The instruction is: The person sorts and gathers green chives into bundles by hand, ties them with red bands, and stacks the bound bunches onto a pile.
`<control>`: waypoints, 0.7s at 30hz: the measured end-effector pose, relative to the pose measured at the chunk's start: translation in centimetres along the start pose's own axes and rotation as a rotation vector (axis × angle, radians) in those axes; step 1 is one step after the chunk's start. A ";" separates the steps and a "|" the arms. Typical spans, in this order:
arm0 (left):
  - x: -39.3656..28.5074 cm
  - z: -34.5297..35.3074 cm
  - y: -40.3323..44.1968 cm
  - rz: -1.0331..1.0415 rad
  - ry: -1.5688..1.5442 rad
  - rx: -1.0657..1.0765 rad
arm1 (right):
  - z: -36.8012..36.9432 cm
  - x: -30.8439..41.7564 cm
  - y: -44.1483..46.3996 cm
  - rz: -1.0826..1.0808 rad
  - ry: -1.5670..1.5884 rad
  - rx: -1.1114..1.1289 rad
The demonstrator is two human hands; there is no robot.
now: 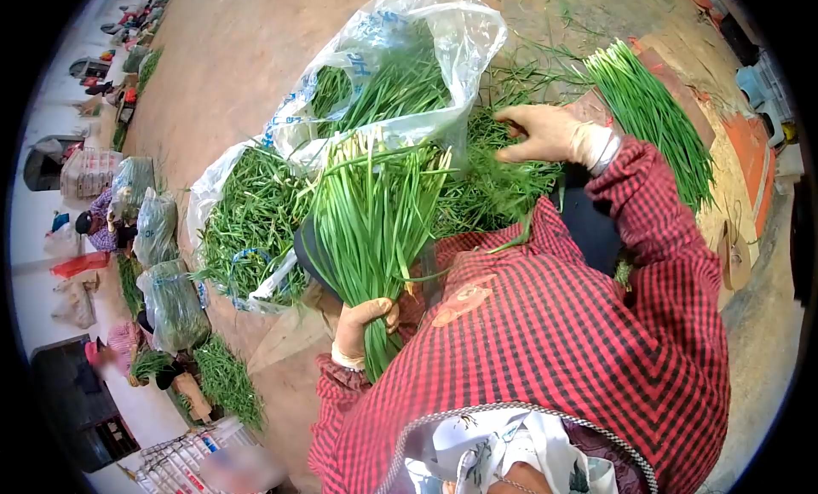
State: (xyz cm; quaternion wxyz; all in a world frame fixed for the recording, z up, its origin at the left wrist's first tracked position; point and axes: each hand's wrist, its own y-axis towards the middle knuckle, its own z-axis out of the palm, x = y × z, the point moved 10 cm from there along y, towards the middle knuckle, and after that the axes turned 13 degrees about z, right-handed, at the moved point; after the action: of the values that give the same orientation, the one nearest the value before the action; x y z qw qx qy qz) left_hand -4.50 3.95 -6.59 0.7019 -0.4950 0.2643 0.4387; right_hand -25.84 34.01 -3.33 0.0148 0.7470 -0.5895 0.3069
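Observation:
My left hand (365, 322), in a pale glove, is wrapped around the leafy lower part of a large bunch of garlic chives (375, 213). The bunch stands upright, its whitish stem ends fanned out at the top. To its right, my gloved right hand (545, 134) is raised with thumb and fingers apart and nothing gripped between them. Loose green trimmings (490, 192) lie beneath that hand, some smeared by motion. Just beyond the bunch, a clear plastic bag (473, 34) printed in blue holds more chives.
Another plastic bag (204, 192) full of loose greens stands at left. A tidy pile of chives (652, 119) lies on a board at right. Along the left wall are filled bags (170, 302), people (102, 226) and a heap of greens (226, 379).

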 end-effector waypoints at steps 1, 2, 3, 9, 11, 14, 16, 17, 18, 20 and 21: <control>-0.8 0.4 0.0 0.023 -0.031 -0.030 | -0.8 2.5 -0.2 -0.011 0.184 0.024; -0.6 0.4 -0.1 0.015 -0.025 -0.036 | -1.1 5.0 -0.4 -0.138 0.242 -0.060; -0.6 0.2 0.1 0.044 0.040 -0.059 | -1.2 7.4 -0.7 -0.171 0.162 -0.119; -1.1 3.1 0.5 0.105 0.171 -0.006 | 6.2 12.3 3.3 -0.144 -0.227 0.038; -0.8 3.2 0.6 0.094 0.147 0.022 | 5.9 12.3 3.5 -0.239 -0.001 -0.130; -0.6 2.8 0.3 0.056 0.125 0.050 | 4.0 7.6 4.8 -0.141 0.765 -0.020; -0.2 2.7 0.4 0.007 0.112 0.063 | 1.9 4.7 4.4 0.105 0.969 -0.022; -0.1 2.9 0.5 0.002 0.111 0.064 | 0.7 3.5 4.1 0.112 1.012 -0.071; 0.0 3.1 0.7 0.011 0.118 0.057 | -0.4 2.1 3.7 0.120 1.052 -0.121; 0.1 3.3 0.9 0.028 0.132 0.041 | -3.1 -0.3 2.3 0.103 1.088 -0.249; 0.5 2.9 0.7 -0.002 0.153 0.081 | -4.7 -3.5 2.3 0.094 1.222 -0.252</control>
State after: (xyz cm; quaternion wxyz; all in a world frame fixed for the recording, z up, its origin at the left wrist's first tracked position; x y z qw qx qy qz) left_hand -5.06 6.96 -6.26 0.6995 -0.4986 0.3342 0.3879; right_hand -30.34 38.17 -1.94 0.4236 0.4026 -0.5383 0.6072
